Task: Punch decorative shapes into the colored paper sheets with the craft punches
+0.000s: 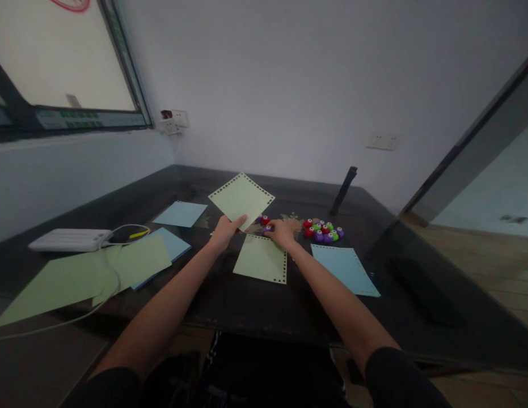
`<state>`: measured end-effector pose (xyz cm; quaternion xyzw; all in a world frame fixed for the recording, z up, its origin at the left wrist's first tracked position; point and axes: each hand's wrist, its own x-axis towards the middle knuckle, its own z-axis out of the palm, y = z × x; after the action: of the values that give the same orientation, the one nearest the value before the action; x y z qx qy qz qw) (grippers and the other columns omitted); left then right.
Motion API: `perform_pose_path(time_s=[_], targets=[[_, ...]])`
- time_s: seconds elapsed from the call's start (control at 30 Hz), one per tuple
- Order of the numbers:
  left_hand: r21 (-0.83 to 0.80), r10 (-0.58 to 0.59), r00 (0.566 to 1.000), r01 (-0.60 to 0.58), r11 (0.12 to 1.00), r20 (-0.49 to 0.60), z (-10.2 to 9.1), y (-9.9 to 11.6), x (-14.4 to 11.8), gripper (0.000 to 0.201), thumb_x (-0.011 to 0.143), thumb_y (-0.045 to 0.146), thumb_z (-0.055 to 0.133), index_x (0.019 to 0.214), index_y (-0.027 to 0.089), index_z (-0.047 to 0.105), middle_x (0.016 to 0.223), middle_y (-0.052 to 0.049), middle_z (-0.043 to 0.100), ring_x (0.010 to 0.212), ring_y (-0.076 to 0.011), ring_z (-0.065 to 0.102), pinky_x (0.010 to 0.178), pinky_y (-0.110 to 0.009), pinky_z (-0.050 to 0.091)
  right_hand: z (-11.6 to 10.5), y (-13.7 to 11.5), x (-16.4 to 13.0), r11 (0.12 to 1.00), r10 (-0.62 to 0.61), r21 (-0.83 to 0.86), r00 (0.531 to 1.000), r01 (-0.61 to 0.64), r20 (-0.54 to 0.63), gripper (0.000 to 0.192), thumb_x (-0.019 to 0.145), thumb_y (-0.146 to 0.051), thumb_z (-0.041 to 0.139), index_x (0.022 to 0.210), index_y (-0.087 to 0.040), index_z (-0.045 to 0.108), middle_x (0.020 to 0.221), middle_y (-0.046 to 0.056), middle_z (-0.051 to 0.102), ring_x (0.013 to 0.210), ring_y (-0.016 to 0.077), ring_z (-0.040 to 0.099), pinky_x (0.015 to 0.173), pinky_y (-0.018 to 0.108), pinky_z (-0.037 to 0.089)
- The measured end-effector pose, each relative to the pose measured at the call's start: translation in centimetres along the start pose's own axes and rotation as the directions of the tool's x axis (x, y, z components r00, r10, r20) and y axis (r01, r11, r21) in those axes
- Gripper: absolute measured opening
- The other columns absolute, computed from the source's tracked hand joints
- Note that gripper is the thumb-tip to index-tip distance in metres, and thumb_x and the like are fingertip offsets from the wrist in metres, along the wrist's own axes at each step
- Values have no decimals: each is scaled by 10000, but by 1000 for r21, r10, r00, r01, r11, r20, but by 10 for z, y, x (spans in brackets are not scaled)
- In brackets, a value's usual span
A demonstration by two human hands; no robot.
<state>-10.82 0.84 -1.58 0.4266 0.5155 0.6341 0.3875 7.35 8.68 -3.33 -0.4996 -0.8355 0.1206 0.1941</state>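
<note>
dark glossy table [246, 306] by white wall; left hand [223, 231] pinches green sheet [241, 198], right hand [281, 232] curled on purple punch [267, 229]

left hand [224, 230]: arm outstretched, fingers pinched | right hand [282, 232]: arm outstretched, palm down, fingers curled

The counter [246, 306] is dark and glossy, glass-like, throwing back dim reflections. The green sheet [241, 198] and the other green sheet [261, 259] are thin matt paper with punched edges — the blue sheet [343, 269] likewise. The small punches [323, 230] look like shiny moulded plastic. The white power strip [70, 239] is smooth plastic — faintly satin.
</note>
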Motion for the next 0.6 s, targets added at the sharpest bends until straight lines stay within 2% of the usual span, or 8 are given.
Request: perform_pose_path(time_s=[0.2,0.33,0.47,0.6], targets=[[31,15,1000,-15,999,-3,-1,-3,1,370,667,361,728,896,76,667,825,-122,718,562,-160,622,443,-223,418,-7,13,4,999,-11,-36,999,12,36,254,763,-292,674,1011,-237,680,994,39,694,928,177,619,785,257,424],[52,21,1000,-22,998,23,0,0,-2,349,696,357,713,900,77,672,820,-114,722,553,-153,619,449,-223,422,-17,19,4,998,11,-61,999,-9,36,266,752,-388,679,985,-260,684,978,22,698,933,186,622,787,268,423],[70,31,999,-32,997,12,1,3,-4,274,718,316,703,859,83,672,787,-105,721,526,-147,611,435,-221,412,-23,11,11,996,48,-73,998,-50,-36,332,768,-442,653,1038,-250,663,1056,63,668,966,223,610,806,319,433],[57,36,999,-36,998,4,1,5,-6,251,723,287,703,870,87,667,776,-103,720,515,-150,617,423,-219,403,-20,-7,31,998,-13,-57,999,11,-33,295,836,-376,587,1072,-209,647,1123,113,632,1073,235,559,881,330,419]])
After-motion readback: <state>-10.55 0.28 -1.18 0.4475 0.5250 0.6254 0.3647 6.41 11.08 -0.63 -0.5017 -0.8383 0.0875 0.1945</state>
